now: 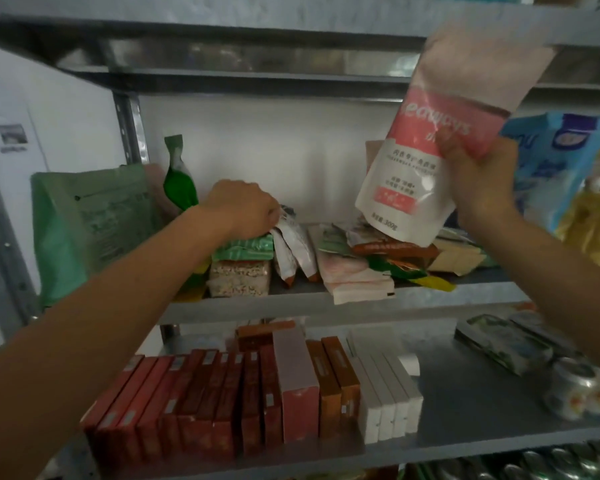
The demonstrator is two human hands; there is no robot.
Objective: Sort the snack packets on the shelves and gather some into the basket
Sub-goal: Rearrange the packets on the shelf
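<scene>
Your right hand (478, 181) holds the pink-and-white pouch (440, 140) upside down above the loose pile of packets (368, 261) on the middle shelf (326, 303), fingers clamped on its right edge, probably lifted clear so you can see what lies beneath. Your left hand (243, 206) reaches to the white sachets (293, 247) leaning beside the green striped packet (246, 249), fingers curled together onto their tops in what looks like a pinch (likely to steady them or draw them out for sorting). No basket shows in this view.
</scene>
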